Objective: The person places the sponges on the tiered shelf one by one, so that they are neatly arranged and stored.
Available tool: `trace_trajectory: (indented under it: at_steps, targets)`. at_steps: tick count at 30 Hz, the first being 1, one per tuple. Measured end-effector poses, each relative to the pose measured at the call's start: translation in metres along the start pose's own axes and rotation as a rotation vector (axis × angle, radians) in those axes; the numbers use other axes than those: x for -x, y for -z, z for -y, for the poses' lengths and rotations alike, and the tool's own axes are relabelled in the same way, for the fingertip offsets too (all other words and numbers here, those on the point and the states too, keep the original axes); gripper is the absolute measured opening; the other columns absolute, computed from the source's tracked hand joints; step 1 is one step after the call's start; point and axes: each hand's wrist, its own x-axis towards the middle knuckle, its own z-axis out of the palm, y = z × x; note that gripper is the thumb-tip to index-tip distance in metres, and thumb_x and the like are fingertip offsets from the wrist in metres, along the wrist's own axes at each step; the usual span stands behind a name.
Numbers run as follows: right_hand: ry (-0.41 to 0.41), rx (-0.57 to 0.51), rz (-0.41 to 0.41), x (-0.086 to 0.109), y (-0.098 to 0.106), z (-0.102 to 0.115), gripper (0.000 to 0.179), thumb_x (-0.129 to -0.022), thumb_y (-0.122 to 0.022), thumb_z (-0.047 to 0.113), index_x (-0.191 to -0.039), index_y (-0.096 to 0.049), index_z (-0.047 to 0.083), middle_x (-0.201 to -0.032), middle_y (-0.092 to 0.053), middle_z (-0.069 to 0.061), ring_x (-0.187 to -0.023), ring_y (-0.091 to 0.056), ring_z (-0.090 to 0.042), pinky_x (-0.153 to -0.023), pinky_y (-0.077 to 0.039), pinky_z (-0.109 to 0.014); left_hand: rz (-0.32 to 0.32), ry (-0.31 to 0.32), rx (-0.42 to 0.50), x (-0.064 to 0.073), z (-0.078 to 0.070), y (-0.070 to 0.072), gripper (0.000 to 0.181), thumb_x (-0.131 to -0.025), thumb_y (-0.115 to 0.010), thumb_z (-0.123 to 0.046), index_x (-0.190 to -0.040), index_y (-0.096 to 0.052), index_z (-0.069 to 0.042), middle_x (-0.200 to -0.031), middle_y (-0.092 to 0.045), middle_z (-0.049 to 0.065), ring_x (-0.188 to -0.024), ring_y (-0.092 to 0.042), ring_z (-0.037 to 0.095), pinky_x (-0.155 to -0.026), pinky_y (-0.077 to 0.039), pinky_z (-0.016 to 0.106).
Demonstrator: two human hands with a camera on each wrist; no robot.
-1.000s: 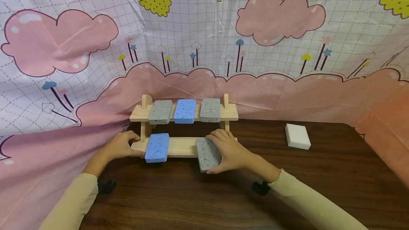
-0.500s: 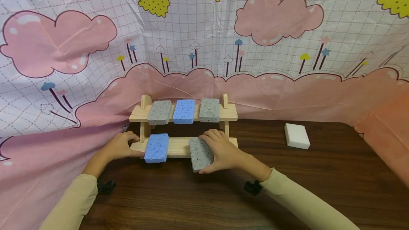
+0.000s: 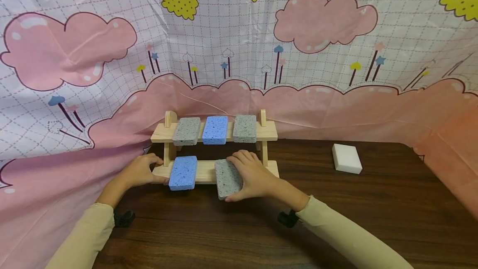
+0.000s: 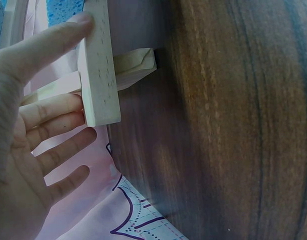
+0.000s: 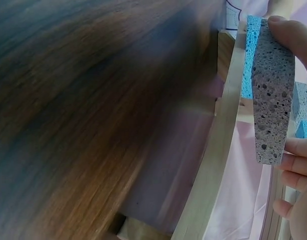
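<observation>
A small two-tier wooden rack [image 3: 204, 173] stands on the table with sponges on it. My left hand [image 3: 140, 170] is at the left end of its lower shelf; in the left wrist view the thumb [image 4: 63, 37] lies on the plank's front edge and the index and middle fingers touch its other side. My right hand [image 3: 254, 175] grips a grey sponge [image 3: 226, 179] between thumb and fingers, close over the lower shelf. Left of it lies a blue sponge [image 3: 183, 172]. Two grey sponges, left [image 3: 187, 130] and right [image 3: 245, 128], flank a blue sponge [image 3: 215, 129] on the upper shelf.
A white sponge block [image 3: 347, 158] lies on the dark wooden table [image 3: 381, 202] to the right. A pink and white patterned cloth [image 3: 321, 107] hangs behind the rack and along both sides.
My right hand has moved left along the lower shelf with the grey sponge, toward the blue one. The left hand stays at the rack's left end.
</observation>
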Motion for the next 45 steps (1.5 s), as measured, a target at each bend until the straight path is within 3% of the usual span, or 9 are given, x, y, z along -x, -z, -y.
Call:
trace_trajectory:
  at_steps: [31,45]
  targets:
    - [-0.03,0.026,0.024,-0.023,-0.012,0.015,0.113,-0.066,-0.078,0.077,-0.146,-0.049,0.004,-0.138,-0.053,-0.009,-0.127,-0.045,-0.024,-0.104,-0.041,-0.046,-0.007,0.012,0.008,0.002,-0.003,0.001,0.073,-0.065,-0.09,-0.056,-0.111,-0.074,-0.001,-0.115,-0.071,0.015,-0.1,-0.066,0.029,-0.088,-0.053,0.047]
    - [-0.093,0.001,0.076,-0.033,-0.017,0.019,0.111,-0.068,-0.077,0.077,-0.148,-0.047,0.006,-0.139,-0.051,-0.008,-0.129,-0.044,-0.025,-0.109,-0.04,-0.05,-0.006,0.016,0.01,0.002,-0.004,0.002,0.073,-0.064,-0.09,-0.057,-0.11,-0.075,-0.002,-0.116,-0.071,0.015,-0.101,-0.066,0.029,-0.089,-0.053,0.047]
